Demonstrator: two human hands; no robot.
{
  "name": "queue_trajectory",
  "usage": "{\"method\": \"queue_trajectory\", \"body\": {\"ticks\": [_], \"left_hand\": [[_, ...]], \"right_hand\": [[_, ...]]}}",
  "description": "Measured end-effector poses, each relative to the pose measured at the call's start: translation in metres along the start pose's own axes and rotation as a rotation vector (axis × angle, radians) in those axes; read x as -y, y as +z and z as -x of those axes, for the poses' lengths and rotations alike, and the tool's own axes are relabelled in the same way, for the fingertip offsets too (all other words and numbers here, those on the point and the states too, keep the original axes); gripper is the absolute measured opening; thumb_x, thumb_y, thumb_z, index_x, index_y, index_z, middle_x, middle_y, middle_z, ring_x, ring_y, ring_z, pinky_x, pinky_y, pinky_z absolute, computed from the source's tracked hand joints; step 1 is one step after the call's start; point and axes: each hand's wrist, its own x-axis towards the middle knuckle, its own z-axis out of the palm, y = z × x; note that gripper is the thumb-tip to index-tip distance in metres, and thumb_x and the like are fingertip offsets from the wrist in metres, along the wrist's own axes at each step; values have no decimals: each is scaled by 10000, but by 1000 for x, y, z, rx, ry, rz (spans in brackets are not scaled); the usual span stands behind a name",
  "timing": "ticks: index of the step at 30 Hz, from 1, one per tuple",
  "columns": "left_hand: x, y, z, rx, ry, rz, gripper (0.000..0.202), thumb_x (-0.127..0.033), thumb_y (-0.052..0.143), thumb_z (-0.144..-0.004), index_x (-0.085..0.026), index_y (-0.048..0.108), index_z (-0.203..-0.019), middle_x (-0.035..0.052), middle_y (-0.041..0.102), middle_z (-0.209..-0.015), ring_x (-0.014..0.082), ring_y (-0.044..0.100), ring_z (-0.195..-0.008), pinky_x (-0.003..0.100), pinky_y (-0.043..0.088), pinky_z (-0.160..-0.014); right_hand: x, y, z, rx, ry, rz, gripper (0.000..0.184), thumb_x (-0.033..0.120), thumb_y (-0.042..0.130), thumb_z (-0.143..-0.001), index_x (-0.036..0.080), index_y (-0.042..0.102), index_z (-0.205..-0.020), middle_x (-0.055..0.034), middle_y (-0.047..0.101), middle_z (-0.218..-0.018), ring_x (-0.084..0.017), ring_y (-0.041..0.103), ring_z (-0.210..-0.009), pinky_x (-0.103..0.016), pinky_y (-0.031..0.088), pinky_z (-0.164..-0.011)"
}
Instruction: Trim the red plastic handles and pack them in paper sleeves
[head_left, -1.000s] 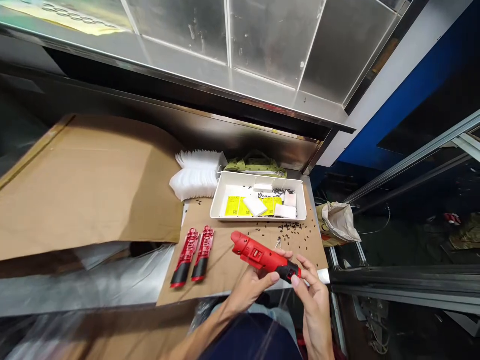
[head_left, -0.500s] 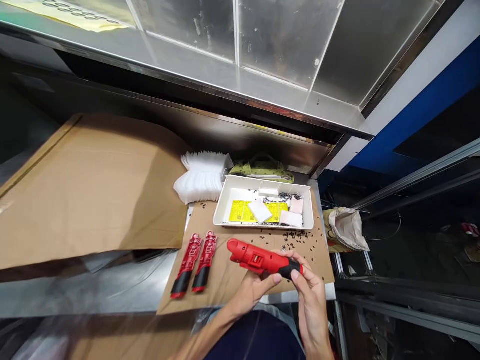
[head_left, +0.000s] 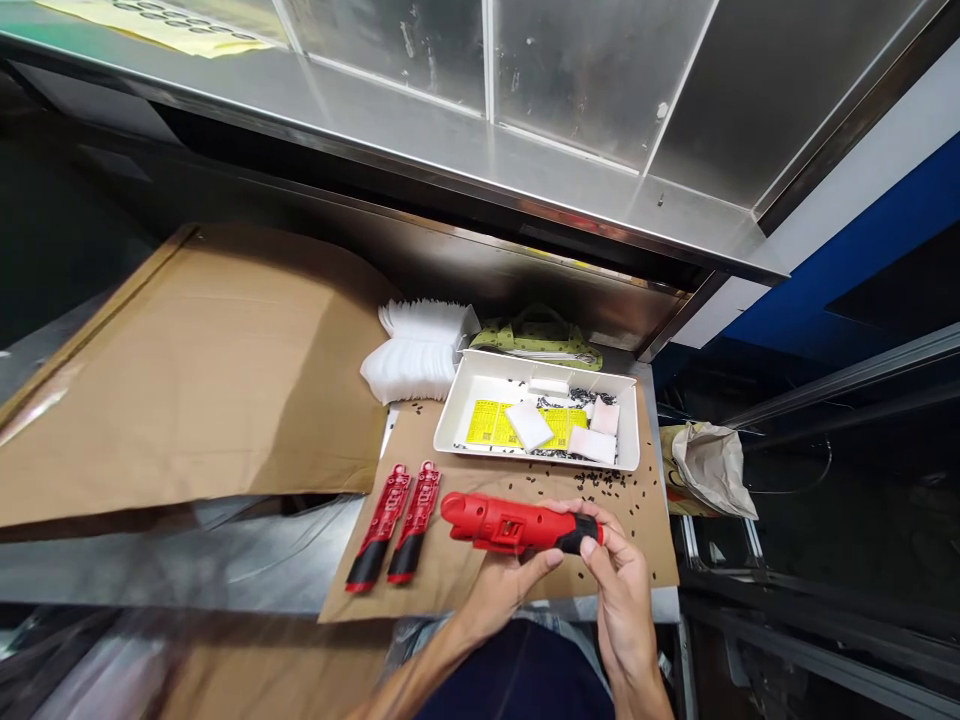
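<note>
**Red tool body (head_left: 517, 525) held two-handed above cardboard**

Head view: left hand (head_left: 510, 585) is cupping the underside, half open; right hand (head_left: 619, 590) is pinching the black grip band, fingers curled. Body is reading as light, stiff plastic; grip band looks the surest hold. Room is tight: red shell halves (head_left: 397, 525) are lying left, white tray (head_left: 630, 430) just behind, loose black screws (head_left: 622, 490) scattered on the cardboard sheet (head_left: 442, 590).

Workshop: steel assembly bench (head_left: 180, 560)
</note>
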Motion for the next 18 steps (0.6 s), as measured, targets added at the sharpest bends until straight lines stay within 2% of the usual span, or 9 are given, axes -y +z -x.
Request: {"method": "queue_trajectory", "body": {"ticks": [5, 9, 13, 18], "left_hand": [[4, 2, 1, -35, 65, 9, 604, -675, 684, -795, -262, 719, -1235, 104, 734, -1256, 331, 531, -1386, 464, 374, -1234], [3, 1, 4, -25, 89, -8, 504, -581, 683, -851, -263, 715, -1240, 101, 717, -1301, 314, 514, -1405, 470, 352, -1247], [-3, 3, 7, -44, 82, 86, 454, -493, 740, -835, -235, 730, -1209, 111, 712, -1304, 331, 531, -1384, 482, 353, -1243], [-10, 3, 7, 8, 120, 23, 399, -466, 715, -873, -254, 736, -1211, 99, 736, -1260, 329, 544, -1376, 491, 374, -1227]], "right_hand": [[2, 0, -3, 16, -26, 2, 360, 555, 793, -795, 236, 836, -955, -103, 703, -1128, -278, 623, -1144, -388, 496, -1018], [2, 3, -4, 32, -24, -13, 365, 567, 792, -795, 236, 835, -944, -103, 718, -1117, -278, 634, -1132, -392, 505, -1013], [2, 3, -5, 27, -29, -9, 367, 569, 794, -787, 232, 834, -927, -100, 727, -1103, -274, 648, -1115, -383, 521, -991], [-1, 2, -5, -7, -28, 24, 394, 575, 799, -759, 221, 836, -927, -110, 752, -1100, -285, 650, -1154, -401, 490, -1055]]}}
